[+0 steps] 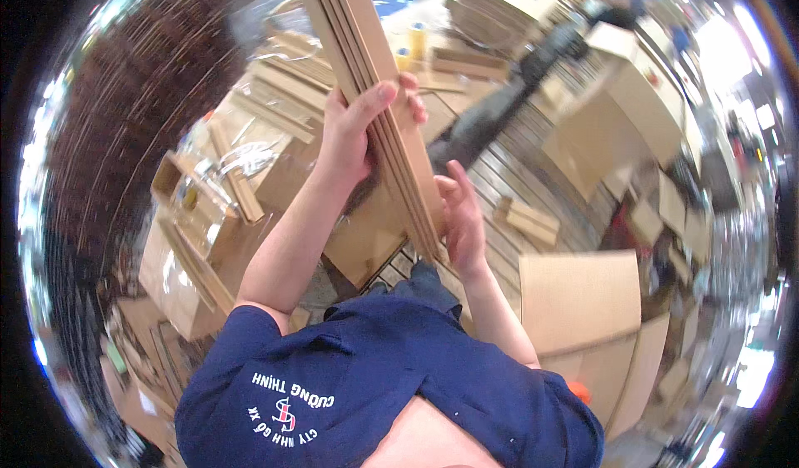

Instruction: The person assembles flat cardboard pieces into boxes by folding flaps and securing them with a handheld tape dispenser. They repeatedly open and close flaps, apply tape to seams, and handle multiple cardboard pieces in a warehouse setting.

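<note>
My left hand (354, 131) is closed round a bundle of long brown cardboard strips (366, 69), thumb across the front and fingertips showing past the far edge. The strips lie flat against one another and slant from the top of the view down toward my waist. Beside the bundle's lower right edge is my right hand (464, 218), its fingers loosely stretched and apart. Its fingertips come close to the strips; whether they touch cannot be made out.
A table to the left carries cardboard strips (287, 94) and an open carton (187, 193). Yellow tape rolls (416, 39) stand at the back. On the right are a large carton (616, 123), an open box (578, 302) and a small cardboard piece (528, 221) on a slatted surface (533, 164).
</note>
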`<action>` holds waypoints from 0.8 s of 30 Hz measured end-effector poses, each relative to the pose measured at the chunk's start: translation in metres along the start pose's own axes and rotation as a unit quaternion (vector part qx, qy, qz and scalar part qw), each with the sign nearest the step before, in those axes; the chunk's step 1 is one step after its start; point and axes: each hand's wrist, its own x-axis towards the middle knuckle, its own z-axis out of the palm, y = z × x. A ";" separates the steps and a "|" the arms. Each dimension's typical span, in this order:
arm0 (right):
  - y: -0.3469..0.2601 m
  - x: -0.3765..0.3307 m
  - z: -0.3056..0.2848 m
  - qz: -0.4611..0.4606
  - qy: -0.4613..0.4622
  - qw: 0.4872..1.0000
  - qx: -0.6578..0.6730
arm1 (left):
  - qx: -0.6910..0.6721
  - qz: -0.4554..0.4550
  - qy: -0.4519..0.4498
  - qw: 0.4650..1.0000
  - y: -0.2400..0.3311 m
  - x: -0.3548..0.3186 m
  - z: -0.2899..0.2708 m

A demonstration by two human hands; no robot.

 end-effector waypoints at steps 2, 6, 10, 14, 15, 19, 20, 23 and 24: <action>-0.006 -0.046 -0.020 -0.003 0.198 0.961 0.191 | -0.030 0.005 -0.058 0.998 -0.003 -0.004 0.062; -0.034 -0.114 -0.026 -0.028 0.228 0.877 0.421 | 0.003 -0.021 -0.170 0.985 -0.020 -0.054 0.154; -0.037 -0.182 -0.073 -0.116 0.041 0.864 0.489 | 0.019 -0.059 -0.265 0.962 -0.063 -0.108 0.226; -0.050 -0.241 -0.097 -0.152 0.155 0.848 0.484 | -0.016 -0.145 -0.345 0.927 -0.104 -0.160 0.270; -0.053 -0.254 -0.095 -0.152 0.215 0.828 0.496 | -0.003 -0.158 -0.354 0.922 -0.113 -0.175 0.273; -0.061 -0.315 -0.112 -0.147 0.277 0.810 0.496 | 0.014 -0.182 -0.387 0.904 -0.142 -0.220 0.301; -0.059 -0.325 -0.116 -0.173 0.261 0.810 0.495 | -0.002 -0.189 -0.384 0.904 -0.149 -0.229 0.306; -0.058 -0.346 -0.138 -0.192 0.257 0.795 0.515 | 0.015 -0.190 -0.397 0.898 -0.163 -0.244 0.326; -0.055 -0.345 -0.136 -0.189 0.263 0.805 0.497 | 0.019 -0.186 -0.393 0.900 -0.166 -0.245 0.326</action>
